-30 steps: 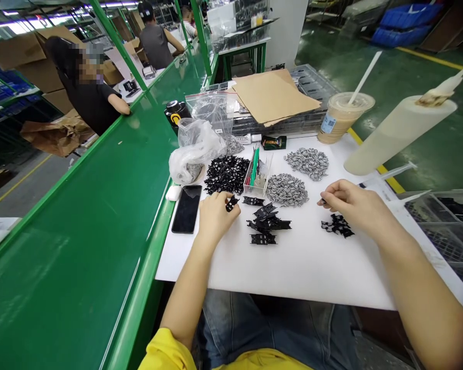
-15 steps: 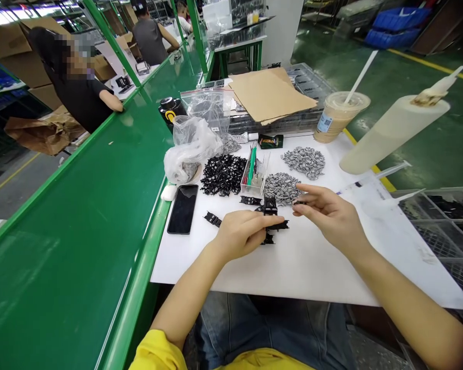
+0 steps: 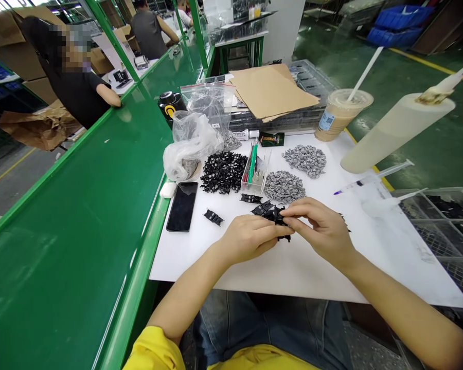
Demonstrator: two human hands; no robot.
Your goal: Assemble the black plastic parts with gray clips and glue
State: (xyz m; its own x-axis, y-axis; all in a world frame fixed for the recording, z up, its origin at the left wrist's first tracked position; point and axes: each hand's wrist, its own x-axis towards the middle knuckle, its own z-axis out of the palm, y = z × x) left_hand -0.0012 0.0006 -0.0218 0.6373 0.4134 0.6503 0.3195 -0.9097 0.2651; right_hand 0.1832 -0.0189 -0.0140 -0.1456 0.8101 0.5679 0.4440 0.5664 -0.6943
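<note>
My left hand (image 3: pixel 249 239) is closed around a black plastic part (image 3: pixel 277 216) above the near middle of the white table. My right hand (image 3: pixel 318 228) pinches at the right end of the same part, its fingertips touching those of the left. Whether a smaller piece sits between the right fingertips cannot be made out. Just behind the hands lies another black part (image 3: pixel 261 207), partly overlapped by the held one. A flat black clip-like part (image 3: pixel 250 198) rests farther back, and a similar one (image 3: pixel 213 217) is off to the left.
Behind are a heap of small black pieces (image 3: pixel 224 172), two grey heaps (image 3: pixel 284 187), and a clear box of tools (image 3: pixel 253 174). A phone (image 3: pixel 182 207) lies left. On the right stand a drink cup (image 3: pixel 341 115), a big white tube (image 3: pixel 397 133) and a syringe (image 3: pixel 374 176).
My right hand has moved left and now meets the part at my left hand. The held black part has tilted. A dark piece shows on the table behind my right hand.
</note>
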